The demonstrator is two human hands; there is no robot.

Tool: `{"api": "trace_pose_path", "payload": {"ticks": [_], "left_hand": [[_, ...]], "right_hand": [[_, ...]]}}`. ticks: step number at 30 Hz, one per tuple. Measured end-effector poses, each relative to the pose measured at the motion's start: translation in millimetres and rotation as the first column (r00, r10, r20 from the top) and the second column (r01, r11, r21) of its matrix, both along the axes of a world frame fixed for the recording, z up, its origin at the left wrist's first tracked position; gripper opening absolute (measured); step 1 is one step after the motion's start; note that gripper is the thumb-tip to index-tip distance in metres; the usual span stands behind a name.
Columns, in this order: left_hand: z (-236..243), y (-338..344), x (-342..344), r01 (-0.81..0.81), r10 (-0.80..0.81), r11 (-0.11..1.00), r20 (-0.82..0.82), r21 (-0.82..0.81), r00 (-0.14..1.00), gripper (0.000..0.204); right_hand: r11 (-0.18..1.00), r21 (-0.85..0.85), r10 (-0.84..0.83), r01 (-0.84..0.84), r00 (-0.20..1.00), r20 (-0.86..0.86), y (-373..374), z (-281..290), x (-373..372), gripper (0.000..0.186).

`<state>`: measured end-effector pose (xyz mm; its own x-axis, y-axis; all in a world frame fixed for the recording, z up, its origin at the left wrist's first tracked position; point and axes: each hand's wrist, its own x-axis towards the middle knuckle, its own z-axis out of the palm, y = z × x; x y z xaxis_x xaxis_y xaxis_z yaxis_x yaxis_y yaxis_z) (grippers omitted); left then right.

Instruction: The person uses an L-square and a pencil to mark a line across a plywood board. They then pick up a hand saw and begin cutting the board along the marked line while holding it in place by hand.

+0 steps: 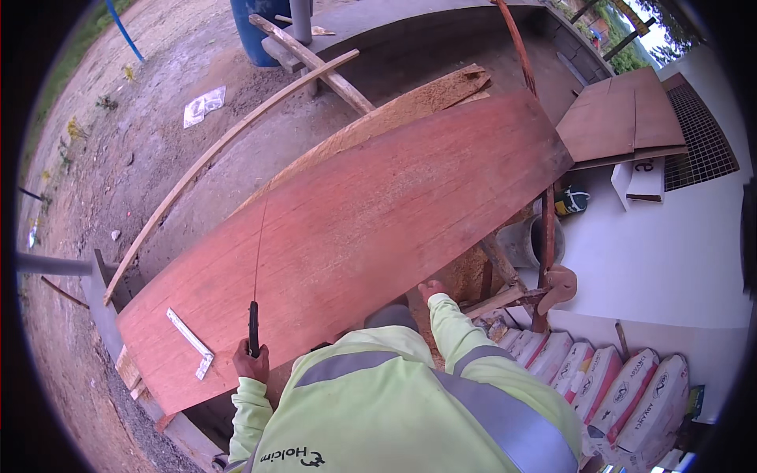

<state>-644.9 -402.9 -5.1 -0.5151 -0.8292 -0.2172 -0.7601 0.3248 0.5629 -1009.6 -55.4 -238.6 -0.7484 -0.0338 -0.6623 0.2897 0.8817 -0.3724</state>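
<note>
My left hand [251,361] grips a narrow black-handled tool [254,327], apparently a saw seen edge-on, on the reddish plywood board [371,213]. A thin line runs from it toward the board's far edge. A metal square [189,343] lies on the board to the left. My right hand [431,290] is closed at the board's near edge, farther right, with its fingertips partly hidden. Beneath the board's far side is a rough timber plank [441,91].
Long battens [165,205] and a blue barrel [250,35] stand beyond. At right are brown panels [607,118], a black grid [702,138], a bucket [528,244] and stacked paper sacks [646,402]. A grey pipe [55,264] crosses at left; timber supports [497,303] sit under the board.
</note>
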Motion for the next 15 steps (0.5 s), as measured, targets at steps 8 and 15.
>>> {"api": "trace_pose_path", "payload": {"ticks": [8, 15], "left_hand": [[5.8, 19.2, -140.4, -0.04, 0.039, 0.996, 0.008, 0.077, 0.999, 0.015], [27.9, 31.2, -269.3, 0.073, -0.073, 0.997, 0.037, 0.005, 0.997, 0.016]], "right_hand": [[0.861, -0.063, -0.509, 0.505, 0.853, -0.116, 60.7, -84.3, -120.4, 0.084], [0.557, -0.147, -0.826, 0.817, 0.564, 0.009, 50.0, -69.7, -224.7, 0.096]]}}
